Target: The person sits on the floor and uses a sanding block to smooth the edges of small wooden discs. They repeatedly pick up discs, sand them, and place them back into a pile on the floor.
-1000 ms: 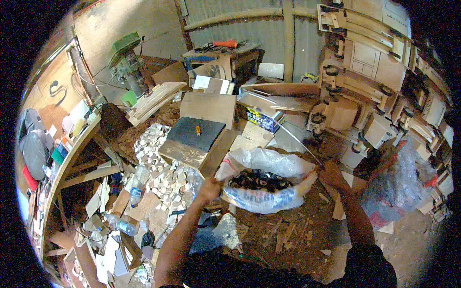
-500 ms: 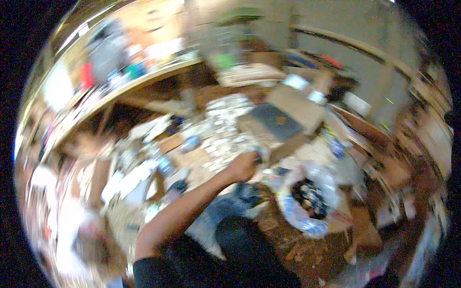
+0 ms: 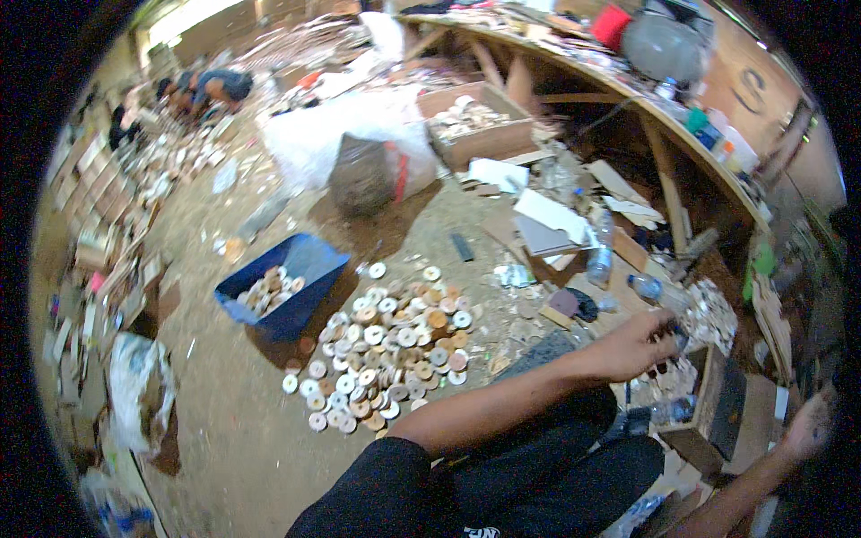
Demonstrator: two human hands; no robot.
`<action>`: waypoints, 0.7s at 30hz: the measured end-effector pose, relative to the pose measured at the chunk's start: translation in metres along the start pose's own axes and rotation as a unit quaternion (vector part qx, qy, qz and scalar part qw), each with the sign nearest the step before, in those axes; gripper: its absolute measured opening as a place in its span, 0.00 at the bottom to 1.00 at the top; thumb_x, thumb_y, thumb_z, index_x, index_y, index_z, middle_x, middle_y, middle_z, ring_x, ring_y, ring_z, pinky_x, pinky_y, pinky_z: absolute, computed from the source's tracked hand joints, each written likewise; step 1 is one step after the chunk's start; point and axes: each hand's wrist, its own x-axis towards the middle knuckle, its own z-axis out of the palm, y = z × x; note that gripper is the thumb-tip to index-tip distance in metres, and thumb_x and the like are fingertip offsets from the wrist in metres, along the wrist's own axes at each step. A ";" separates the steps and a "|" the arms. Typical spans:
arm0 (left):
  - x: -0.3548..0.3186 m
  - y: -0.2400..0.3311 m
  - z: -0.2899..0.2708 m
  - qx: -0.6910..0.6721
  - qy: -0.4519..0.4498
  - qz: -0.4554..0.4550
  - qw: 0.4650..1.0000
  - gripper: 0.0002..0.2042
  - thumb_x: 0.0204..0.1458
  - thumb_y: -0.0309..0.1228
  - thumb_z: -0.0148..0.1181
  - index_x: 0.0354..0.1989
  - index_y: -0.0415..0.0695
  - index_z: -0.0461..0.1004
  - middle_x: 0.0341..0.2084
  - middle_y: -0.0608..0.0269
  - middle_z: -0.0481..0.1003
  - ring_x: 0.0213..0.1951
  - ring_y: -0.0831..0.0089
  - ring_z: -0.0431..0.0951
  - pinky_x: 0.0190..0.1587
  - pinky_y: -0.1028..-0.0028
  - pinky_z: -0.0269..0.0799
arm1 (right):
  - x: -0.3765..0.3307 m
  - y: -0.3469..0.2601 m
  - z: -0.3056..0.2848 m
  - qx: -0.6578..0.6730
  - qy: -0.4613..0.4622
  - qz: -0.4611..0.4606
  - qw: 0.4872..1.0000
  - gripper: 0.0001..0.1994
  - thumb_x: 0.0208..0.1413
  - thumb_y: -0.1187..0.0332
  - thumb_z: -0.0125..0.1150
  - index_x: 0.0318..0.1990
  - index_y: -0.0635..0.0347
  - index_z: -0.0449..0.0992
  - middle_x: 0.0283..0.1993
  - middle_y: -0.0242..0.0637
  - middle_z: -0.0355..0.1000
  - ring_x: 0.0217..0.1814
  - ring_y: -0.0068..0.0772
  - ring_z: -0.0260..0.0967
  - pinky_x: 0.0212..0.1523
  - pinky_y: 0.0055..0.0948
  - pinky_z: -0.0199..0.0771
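Fingers (image 3: 665,325) of the left hand (image 3: 628,348) are bent, but whether anything is pinched cannot be told; on the right hand (image 3: 810,426) they are too blurred. If the left hand is swung far, the plastic bottle (image 3: 646,287) could be bumped. Pale wood scraps (image 3: 715,316) are seen just right of the left fingers; the dark-topped wooden box (image 3: 726,408) is seen between both hands.

Right hand (image 3: 810,429) smeared by blur near the dark rim; grip unreadable. Its forearm (image 3: 746,491) cut off by lower edge. Left hand (image 3: 635,348): fingertips blurred, any hold unclear. Co-worker (image 3: 217,88), far upper left: handwork too small to tell.
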 end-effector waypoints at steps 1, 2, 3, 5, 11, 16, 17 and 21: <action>-0.006 -0.004 -0.013 -0.075 0.028 0.003 0.997 0.13 0.60 0.32 0.50 0.50 0.39 0.66 0.39 0.62 0.71 0.39 0.74 0.72 0.39 0.72 0.73 | -0.015 0.033 0.000 0.050 -0.018 0.084 0.995 0.21 0.57 0.59 0.53 0.52 0.66 0.67 0.55 0.51 0.68 0.58 0.41 0.66 0.59 0.37 0.66; -0.011 -0.008 -0.023 -0.126 0.081 0.008 0.989 0.15 0.60 0.33 0.49 0.52 0.39 0.64 0.39 0.62 0.71 0.41 0.71 0.72 0.41 0.70 0.74 | -0.032 0.065 0.000 0.104 -0.048 0.180 0.977 0.21 0.57 0.61 0.51 0.53 0.67 0.67 0.56 0.50 0.68 0.58 0.40 0.66 0.59 0.37 0.66; -0.014 -0.012 -0.032 -0.183 0.134 0.026 0.974 0.16 0.61 0.33 0.49 0.54 0.39 0.62 0.40 0.62 0.71 0.43 0.69 0.73 0.42 0.68 0.76 | -0.053 0.097 0.000 0.148 -0.074 0.277 0.947 0.20 0.58 0.63 0.50 0.53 0.67 0.67 0.56 0.50 0.67 0.58 0.40 0.66 0.59 0.36 0.67; -0.024 -0.024 -0.053 -0.188 0.247 0.058 0.949 0.16 0.61 0.33 0.48 0.54 0.40 0.60 0.41 0.60 0.72 0.46 0.66 0.73 0.44 0.66 0.77 | -0.096 0.153 -0.003 0.248 -0.118 0.458 0.845 0.18 0.59 0.67 0.48 0.54 0.68 0.66 0.56 0.49 0.67 0.58 0.39 0.66 0.58 0.34 0.68; -0.066 -0.080 -0.090 -0.393 0.456 -0.008 0.799 0.12 0.62 0.33 0.45 0.50 0.40 0.60 0.43 0.53 0.73 0.45 0.64 0.76 0.45 0.66 0.77 | -0.203 0.243 -0.010 0.081 -0.067 0.618 0.779 0.15 0.60 0.71 0.45 0.53 0.68 0.67 0.54 0.48 0.69 0.57 0.43 0.67 0.58 0.32 0.71; -0.066 -0.156 -0.071 -0.417 0.484 -0.032 0.769 0.11 0.63 0.29 0.43 0.51 0.40 0.62 0.40 0.54 0.74 0.38 0.64 0.78 0.44 0.68 0.77 | -0.208 0.244 0.036 -0.396 -0.217 0.687 0.569 0.16 0.60 0.65 0.49 0.48 0.70 0.68 0.45 0.51 0.74 0.41 0.40 0.76 0.44 0.30 0.76; -0.058 -0.172 -0.067 -0.429 0.471 -0.026 0.770 0.10 0.62 0.29 0.44 0.49 0.39 0.62 0.41 0.53 0.73 0.40 0.63 0.78 0.44 0.67 0.78 | -0.206 0.243 0.055 -0.452 -0.339 0.608 0.558 0.17 0.59 0.63 0.52 0.47 0.69 0.69 0.42 0.50 0.75 0.41 0.41 0.76 0.44 0.32 0.75; -0.016 -0.223 -0.036 -0.267 0.428 -0.053 0.862 0.10 0.59 0.28 0.47 0.48 0.41 0.68 0.43 0.58 0.74 0.44 0.63 0.76 0.50 0.66 0.72 | -0.236 0.237 0.142 -0.415 -0.601 0.205 0.652 0.19 0.54 0.63 0.61 0.49 0.67 0.72 0.39 0.47 0.76 0.43 0.43 0.75 0.48 0.36 0.72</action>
